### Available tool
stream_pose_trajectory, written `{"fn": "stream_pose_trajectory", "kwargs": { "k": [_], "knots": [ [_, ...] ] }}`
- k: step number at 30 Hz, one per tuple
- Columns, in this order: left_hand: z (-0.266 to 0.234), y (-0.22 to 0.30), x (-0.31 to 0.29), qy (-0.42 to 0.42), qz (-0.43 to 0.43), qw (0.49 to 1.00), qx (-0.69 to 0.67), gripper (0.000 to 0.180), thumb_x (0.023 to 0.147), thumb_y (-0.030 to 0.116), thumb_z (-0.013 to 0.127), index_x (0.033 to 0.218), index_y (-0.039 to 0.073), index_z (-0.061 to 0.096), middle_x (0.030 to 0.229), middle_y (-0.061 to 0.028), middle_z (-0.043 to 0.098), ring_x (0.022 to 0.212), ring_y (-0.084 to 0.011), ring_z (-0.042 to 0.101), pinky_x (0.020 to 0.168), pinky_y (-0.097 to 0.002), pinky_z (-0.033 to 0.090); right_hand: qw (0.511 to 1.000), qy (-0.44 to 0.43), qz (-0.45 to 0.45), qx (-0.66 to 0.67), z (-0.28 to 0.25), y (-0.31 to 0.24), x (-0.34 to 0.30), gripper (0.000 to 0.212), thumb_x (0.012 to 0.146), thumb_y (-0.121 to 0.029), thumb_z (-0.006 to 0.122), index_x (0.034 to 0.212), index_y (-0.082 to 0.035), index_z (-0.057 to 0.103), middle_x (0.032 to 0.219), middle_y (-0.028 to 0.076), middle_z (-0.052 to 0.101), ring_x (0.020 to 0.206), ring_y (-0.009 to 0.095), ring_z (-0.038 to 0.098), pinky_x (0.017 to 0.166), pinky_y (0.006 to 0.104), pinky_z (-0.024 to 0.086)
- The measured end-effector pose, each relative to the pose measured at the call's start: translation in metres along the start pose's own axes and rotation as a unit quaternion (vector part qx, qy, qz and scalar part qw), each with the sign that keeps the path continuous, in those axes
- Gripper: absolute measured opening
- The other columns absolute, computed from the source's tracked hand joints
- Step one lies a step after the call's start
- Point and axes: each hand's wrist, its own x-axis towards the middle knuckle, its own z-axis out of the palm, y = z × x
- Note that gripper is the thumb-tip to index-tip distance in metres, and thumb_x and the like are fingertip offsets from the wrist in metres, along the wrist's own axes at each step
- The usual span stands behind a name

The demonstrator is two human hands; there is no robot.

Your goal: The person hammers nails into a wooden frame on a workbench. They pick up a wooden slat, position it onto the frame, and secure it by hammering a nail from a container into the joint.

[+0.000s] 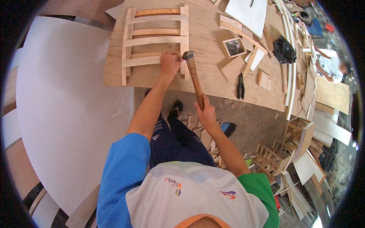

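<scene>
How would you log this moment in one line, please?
left hand: at wooden frame; right hand: gripping hammer; hammer head: near left hand; pliers: on table

At the lower centre of the frame, the shirt point(201, 186) bears small reddish lettering point(171, 181) above a striped, drop-shaped emblem point(178, 192); farther right sits a purple-and-orange print point(228, 195). Higher up, the dark trousers point(186, 146) carry small white marks point(156, 127).

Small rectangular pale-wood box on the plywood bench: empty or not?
Not empty. The box is open-topped, and a jumble of thin grey metal pieces, apparently nails, shows inside. Depth of fill: cannot tell.
</scene>
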Motion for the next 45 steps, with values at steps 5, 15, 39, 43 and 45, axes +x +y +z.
{"fn": "stream_pose_trajectory", "kwargs": {
  "k": [5,15,39,43,45],
  "knots": [
    [0.001,0.003,0.001,-0.033,-0.036,0.999,-0.008,0.014,0.066,0.026,0.077,0.075,0.015,0.076,0.086,-0.0037,0.070,0.088,-0.0290,0.058,0.079,-0.0389,0.045,1.000,0.004,-0.010,0.017,-0.003,-0.005,0.000,0.051,0.090,-0.021,0.056,0.134,-0.004,0.036,0.095,0.032,0.061,0.087,0.048,0.060,0.072,0.0528,0.049],
    [0.009,-0.008,0.000,0.013,0.012,1.000,0.005,0.016,0.063,0.026,0.078,0.073,0.014,0.075,0.082,-0.0032,0.070,0.084,-0.0298,0.058,0.077,-0.0407,0.046,0.999,0.024,-0.032,0.009,0.003,0.004,-0.002,0.052,0.088,-0.016,0.057,0.135,-0.004,0.036,0.099,0.031,0.061,0.089,0.049,0.059,0.074,0.0530,0.049],
    [-0.004,0.005,0.001,-0.029,-0.031,0.999,-0.011,0.018,0.068,0.030,0.076,0.077,0.014,0.075,0.093,-0.0070,0.071,0.091,-0.0347,0.056,0.083,-0.0455,0.043,0.999,0.033,-0.037,0.013,0.005,0.007,-0.002,0.052,0.088,-0.015,0.058,0.134,-0.004,0.038,0.094,0.031,0.061,0.087,0.049,0.060,0.072,0.0521,0.049],
    [0.002,-0.002,-0.005,-0.005,-0.030,0.999,-0.024,0.015,0.069,0.028,0.075,0.078,0.016,0.076,0.090,-0.0053,0.070,0.091,-0.0314,0.056,0.082,-0.0431,0.043,1.000,0.010,-0.014,0.011,-0.002,-0.004,-0.001,0.052,0.087,-0.014,0.058,0.134,-0.004,0.038,0.091,0.030,0.062,0.085,0.048,0.061,0.070,0.0513,0.049],
    [-0.004,0.007,-0.001,-0.004,-0.023,1.000,-0.014,0.013,0.068,0.025,0.076,0.077,0.016,0.076,0.088,-0.0046,0.070,0.090,-0.0297,0.056,0.082,-0.0415,0.043,0.999,0.009,-0.021,0.025,-0.003,-0.003,0.002,0.053,0.087,-0.014,0.059,0.135,-0.004,0.038,0.089,0.030,0.062,0.084,0.047,0.061,0.069,0.0508,0.049]
  ]
}}
